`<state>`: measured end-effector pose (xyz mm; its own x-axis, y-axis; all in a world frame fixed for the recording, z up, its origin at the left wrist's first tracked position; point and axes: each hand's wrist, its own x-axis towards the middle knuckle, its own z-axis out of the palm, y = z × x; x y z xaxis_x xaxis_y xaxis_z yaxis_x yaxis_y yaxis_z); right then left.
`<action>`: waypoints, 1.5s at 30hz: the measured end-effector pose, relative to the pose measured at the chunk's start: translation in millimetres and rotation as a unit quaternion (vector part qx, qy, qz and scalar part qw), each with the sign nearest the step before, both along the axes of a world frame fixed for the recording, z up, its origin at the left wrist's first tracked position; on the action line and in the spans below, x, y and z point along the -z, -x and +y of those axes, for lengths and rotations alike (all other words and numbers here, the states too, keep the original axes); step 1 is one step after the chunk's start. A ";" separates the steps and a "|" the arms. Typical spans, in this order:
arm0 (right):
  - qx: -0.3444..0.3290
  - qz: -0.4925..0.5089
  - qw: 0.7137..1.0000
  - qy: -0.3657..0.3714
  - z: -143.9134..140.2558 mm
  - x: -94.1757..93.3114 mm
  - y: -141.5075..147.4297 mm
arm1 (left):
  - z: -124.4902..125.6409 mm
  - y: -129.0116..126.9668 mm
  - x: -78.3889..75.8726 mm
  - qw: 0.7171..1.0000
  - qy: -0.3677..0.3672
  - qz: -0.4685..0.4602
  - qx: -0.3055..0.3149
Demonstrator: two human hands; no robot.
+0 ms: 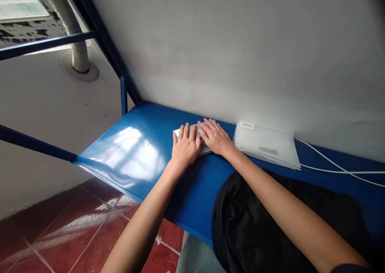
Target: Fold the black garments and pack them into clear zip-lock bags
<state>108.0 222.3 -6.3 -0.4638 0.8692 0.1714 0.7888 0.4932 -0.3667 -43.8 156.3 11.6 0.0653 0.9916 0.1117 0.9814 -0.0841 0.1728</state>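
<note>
Both of my hands lie flat on a small grey packet (178, 133) on the blue shelf (129, 152). My left hand (185, 146) presses on its left part with the fingers spread a little. Beside it, my right hand (215, 136) covers the packet's right part, fingers pointing left and toward the wall. Most of the packet is hidden under the two hands.
A stack of clear plastic bags (266, 146) with a white label lies to the right against the grey wall. A white cable (337, 168) runs along the shelf at right. Black cloth (270, 221) lies on the front edge. Red floor tiles (60, 229) are below left.
</note>
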 end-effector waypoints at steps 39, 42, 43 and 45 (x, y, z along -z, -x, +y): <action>0.345 0.018 0.939 0.010 -232.7 -42.9 -314.6 | -49.4 -161.8 -36.6 0.930 0.090 -0.225 0.276; 0.337 0.043 0.940 -0.007 -238.1 -41.9 -318.3 | -55.8 -155.5 -40.0 0.920 0.102 -0.248 0.284; 0.332 0.053 0.942 -0.015 -239.9 -41.7 -318.5 | -58.3 -153.9 -41.1 0.915 0.111 -0.256 0.290; 0.327 0.068 0.942 -0.031 -243.3 -42.0 -318.0 | -62.5 -151.8 -43.1 0.905 0.125 -0.271 0.303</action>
<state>426.0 -21.1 35.6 0.1971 0.9477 0.2511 0.8797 -0.0579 -0.4719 108.0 93.8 54.7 0.6093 0.7901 0.0670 0.5329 -0.4706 0.7033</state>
